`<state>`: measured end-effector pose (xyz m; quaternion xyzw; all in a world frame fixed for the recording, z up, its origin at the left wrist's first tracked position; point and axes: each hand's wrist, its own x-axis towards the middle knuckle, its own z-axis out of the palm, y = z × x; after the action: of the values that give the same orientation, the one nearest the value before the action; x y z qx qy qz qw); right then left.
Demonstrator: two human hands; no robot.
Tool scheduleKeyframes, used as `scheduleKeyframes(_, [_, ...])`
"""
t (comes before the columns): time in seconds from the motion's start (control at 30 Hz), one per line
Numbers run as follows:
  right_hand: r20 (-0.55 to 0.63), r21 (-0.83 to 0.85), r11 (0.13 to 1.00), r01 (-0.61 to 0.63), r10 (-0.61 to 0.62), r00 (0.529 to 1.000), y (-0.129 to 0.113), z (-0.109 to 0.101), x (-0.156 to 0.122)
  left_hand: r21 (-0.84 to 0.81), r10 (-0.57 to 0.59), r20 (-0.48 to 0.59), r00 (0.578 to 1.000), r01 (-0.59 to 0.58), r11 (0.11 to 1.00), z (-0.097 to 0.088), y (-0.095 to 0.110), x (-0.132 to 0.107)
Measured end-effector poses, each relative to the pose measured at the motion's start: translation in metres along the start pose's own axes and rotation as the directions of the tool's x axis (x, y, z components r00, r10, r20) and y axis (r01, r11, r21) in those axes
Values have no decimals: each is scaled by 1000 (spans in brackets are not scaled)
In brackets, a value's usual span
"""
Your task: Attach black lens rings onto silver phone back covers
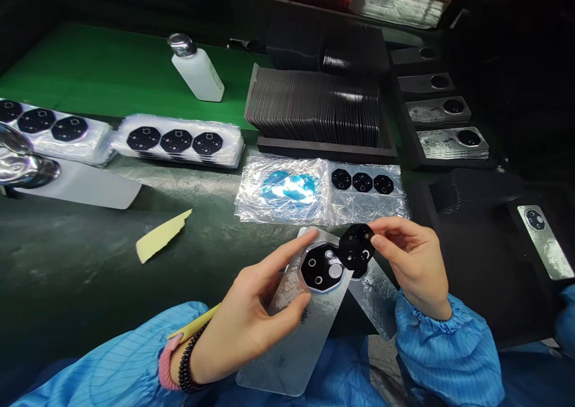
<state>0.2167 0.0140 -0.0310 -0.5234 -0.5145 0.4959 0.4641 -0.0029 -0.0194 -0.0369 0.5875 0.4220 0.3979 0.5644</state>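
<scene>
Our left hand (pixel 251 317) grips a silvery phone back cover (pixel 296 329) from its left edge, thumb pressed on the face and forefinger stretched up beside the octagonal camera opening (pixel 322 267). Our right hand (pixel 415 260) pinches a black octagonal lens piece (pixel 357 250) between thumb and fingertips, holding it tilted just above and to the right of that opening, its lower edge almost touching the rim. A second silvery cover (pixel 375 299) lies under the right wrist.

We judge the step in hand to be seating the lens piece on the cover. The next move, as we read it, calls for turning the piece until its eight sides match the opening, lowering it flat and pressing it evenly, without smearing the glossy face.

To the left of the left hand a strip of yellow paper (pixel 162 234) lies on the dark table (pixel 76 263). Just beyond both hands sit clear sheets, one with blue film discs (pixel 287 188) and one carrying three more black lens pieces (pixel 362 183). To the right of the right hand, a finished cover (pixel 545 239) rests on a black tray (pixel 485 257).

Farther out stands a row of stacked dark covers (pixel 314 107) in a tray. Well to the left are packs of lens pieces in plastic (pixel 177 140), and beyond them a white bottle (pixel 197 68) on a green mat (pixel 90 65). At the far right, more covers (pixel 451 140) lie in a column.
</scene>
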Motion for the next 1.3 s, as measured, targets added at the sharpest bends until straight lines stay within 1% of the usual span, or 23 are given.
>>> scheduleKeyframes(0.13, [-2,-59,997,42,-43,999,-3,4,-1,18,-4,-1,1000,4,1000,0,1,0])
scheduleKeyframes(0.2, [24,-100,994,49,-46,999,-4,8,-3,55,-40,10,999,39,998,0,1,2])
scheduleKeyframes(0.27, [61,-128,991,38,-30,998,-3,12,-5,92,-93,21,995,91,992,0,1,5])
scheduleKeyframes(0.3, [81,-135,990,30,-19,997,-2,13,-5,101,-100,21,995,97,990,0,1,6])
scheduleKeyframes(0.4, [112,-141,990,13,3,994,-1,17,-6,120,-72,12,997,70,990,0,-3,7])
scheduleKeyframes(0.53, [104,-118,993,-11,23,994,0,19,-6,143,-34,18,999,31,989,-1,-6,5])
scheduleKeyframes(0.7, [97,-135,991,-21,34,995,-1,22,-6,170,-89,8,996,87,982,-2,-6,5])
scheduleKeyframes(0.8, [108,-145,989,-19,35,994,-1,21,-6,165,-77,1,997,75,983,-2,-9,5])
scheduleKeyframes(0.9, [124,-131,991,-22,38,992,-2,20,-5,160,-92,10,996,90,983,-1,-10,5])
scheduleKeyframes(1.13, [149,-105,994,-16,31,988,-1,21,-4,142,-72,26,997,68,987,-1,-9,5])
scheduleKeyframes(1.3, [143,-101,995,-19,33,989,-1,21,-4,125,-53,37,998,48,991,-1,-11,4])
